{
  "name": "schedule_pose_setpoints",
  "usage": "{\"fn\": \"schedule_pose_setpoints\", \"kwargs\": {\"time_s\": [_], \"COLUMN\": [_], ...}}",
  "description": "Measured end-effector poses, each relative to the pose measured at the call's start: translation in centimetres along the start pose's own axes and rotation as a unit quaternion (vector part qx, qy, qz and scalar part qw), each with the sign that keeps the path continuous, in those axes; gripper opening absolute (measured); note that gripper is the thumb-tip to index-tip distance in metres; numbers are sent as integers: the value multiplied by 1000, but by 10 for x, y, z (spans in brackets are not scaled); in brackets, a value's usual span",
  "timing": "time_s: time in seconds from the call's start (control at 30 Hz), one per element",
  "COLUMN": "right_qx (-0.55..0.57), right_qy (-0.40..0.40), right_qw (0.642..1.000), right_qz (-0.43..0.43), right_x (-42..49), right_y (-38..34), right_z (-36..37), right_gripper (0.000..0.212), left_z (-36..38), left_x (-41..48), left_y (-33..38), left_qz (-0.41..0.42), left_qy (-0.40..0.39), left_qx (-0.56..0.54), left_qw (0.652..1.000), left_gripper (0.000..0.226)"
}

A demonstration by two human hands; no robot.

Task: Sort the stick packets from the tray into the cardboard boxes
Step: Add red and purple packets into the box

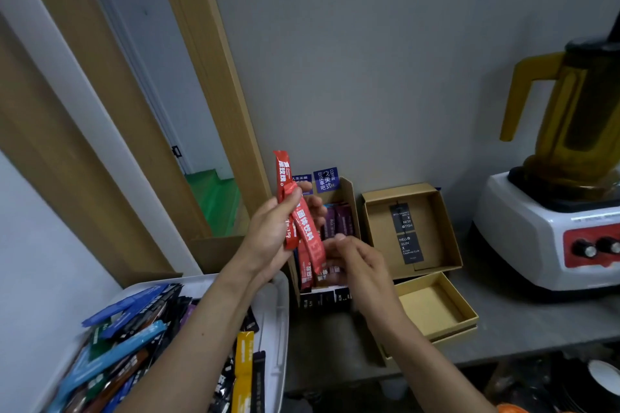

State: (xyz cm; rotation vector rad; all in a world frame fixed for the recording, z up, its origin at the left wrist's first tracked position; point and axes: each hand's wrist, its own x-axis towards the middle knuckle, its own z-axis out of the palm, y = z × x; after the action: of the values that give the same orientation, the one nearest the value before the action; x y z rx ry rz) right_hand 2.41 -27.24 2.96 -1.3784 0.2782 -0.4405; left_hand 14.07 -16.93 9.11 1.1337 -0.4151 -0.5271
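Observation:
My left hand (273,230) is raised over the counter and grips two red stick packets (303,228), one upright, one slanting down to the right. My right hand (359,261) hovers just right of them, fingers curled near the lower end of the slanting packet; whether it touches is unclear. Behind the hands stands an open cardboard box (349,198) holding purple packets (339,221). The white tray (278,312) at lower left carries several mixed packets, blue, black, yellow and brown. A second cardboard box (436,208) to the right holds black labels.
An empty cardboard lid (439,305) lies in front of the second box. A white blender base with a yellow jug (563,151) stands at the right on the grey counter (536,315). A wooden door frame (214,77) rises on the left.

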Motion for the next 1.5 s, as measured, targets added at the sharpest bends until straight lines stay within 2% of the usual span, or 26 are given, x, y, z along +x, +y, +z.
{"fn": "schedule_pose_setpoints", "kwargs": {"time_s": [0.1,0.23,0.33,0.4,0.5,0.6,0.67,0.83,1.03,1.1,1.17,1.27,1.37,1.5], "right_qx": [8,35,40,16,-15,-76,-70,19,108,135,212,329,327,295], "right_qy": [-33,-19,-7,19,54,65,60,65,62,70,83,84,98,105], "right_qw": [999,999,999,1000,996,989,989,995,992,988,973,940,939,949], "right_qz": [16,23,14,-16,-64,-106,-112,-79,-12,7,37,44,39,44], "right_x": [0,-5,-8,-8,-8,-7,-8,-9,-11,-11,-9,-3,0,1], "right_y": [-1,6,10,16,22,21,20,25,21,17,13,3,-5,-5], "right_z": [0,-5,-9,-10,-8,-7,-5,-5,-3,-2,-1,0,2,4], "right_gripper": [20,38,37,29,16,17,17,28,49,56,62,55,46,39], "left_z": [-6,-5,-10,-12,-11,-15,-17,-21,-26,-29,-34,-43,-50,-51], "left_x": [-5,-10,-10,-9,-9,-9,-10,-13,-15,-17,-21,-30,-37,-40], "left_y": [2,12,19,22,20,17,18,24,23,21,21,21,20,18], "left_qz": [-3,41,93,101,69,64,78,94,108,113,115,76,24,-1], "left_qy": [-15,37,80,89,82,84,94,97,108,114,108,67,41,27], "left_qx": [53,214,302,339,324,280,281,286,306,325,371,428,446,443], "left_qw": [998,975,945,931,940,954,952,949,940,932,915,898,894,896], "left_gripper": [32,44,31,32,38,19,19,25,22,19,15,12,10,10]}}
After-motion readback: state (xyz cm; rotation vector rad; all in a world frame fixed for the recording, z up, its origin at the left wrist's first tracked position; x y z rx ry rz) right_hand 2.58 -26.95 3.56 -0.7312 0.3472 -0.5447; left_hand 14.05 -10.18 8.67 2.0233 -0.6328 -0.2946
